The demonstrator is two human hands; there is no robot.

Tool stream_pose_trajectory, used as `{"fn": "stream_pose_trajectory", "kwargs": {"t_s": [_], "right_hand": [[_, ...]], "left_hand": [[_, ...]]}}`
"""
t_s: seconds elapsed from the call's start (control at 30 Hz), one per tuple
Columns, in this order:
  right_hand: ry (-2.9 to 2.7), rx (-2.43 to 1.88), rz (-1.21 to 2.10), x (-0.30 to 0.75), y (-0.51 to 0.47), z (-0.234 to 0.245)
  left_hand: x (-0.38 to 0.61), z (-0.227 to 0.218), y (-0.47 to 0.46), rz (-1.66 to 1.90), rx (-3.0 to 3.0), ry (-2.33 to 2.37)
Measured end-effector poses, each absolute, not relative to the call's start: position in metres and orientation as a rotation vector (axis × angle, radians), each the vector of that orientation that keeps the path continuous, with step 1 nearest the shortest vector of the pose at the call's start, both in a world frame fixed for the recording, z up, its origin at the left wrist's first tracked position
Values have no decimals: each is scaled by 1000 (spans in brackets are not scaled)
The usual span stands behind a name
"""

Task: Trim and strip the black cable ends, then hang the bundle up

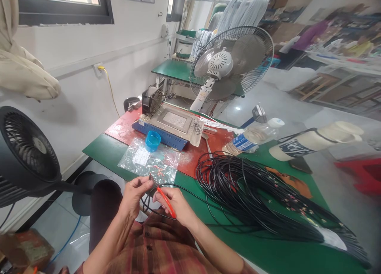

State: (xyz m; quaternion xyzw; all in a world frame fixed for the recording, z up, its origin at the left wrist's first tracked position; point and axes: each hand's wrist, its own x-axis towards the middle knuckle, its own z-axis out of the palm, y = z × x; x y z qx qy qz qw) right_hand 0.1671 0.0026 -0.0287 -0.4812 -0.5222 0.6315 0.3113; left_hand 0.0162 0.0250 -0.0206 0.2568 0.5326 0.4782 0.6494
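Your left hand was curled, its fingertips pinching the end of a thin black cable at the near edge of the green table. Your right hand was closed around a red-handled tool, its tip touching the cable right between your two hands. From your right hand the cable ran off to the right into a large coil of black cables lying on the table. Just beyond your hands lay a clear plastic bag with small parts inside, and a blue cup stood at its far edge, beside a flat blue machine.
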Motion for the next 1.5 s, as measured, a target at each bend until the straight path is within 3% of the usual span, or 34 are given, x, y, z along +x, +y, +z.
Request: {"fn": "stream_pose_trajectory", "kwargs": {"t_s": [0.2, 0.43, 1.0, 1.3, 1.5], "right_hand": [[-1601, -1283, 1444, 170, 5, -22], [-1244, -1170, 1849, 168, 4, -24], [-1154, -1167, 1844, 165, 1, -23], [-1335, -1336, 1359, 154, -5, -30], [-1194, -1234, 1555, 146, -15, -34]], "left_hand": [[17, -20, 24, 1086, 571, 1213], [18, -21, 24, 1109, 597, 1220], [20, -21, 24, 1120, 580, 1206], [23, -13, 24, 1076, 455, 1159], [27, -13, 22, 1038, 416, 1124]]}}
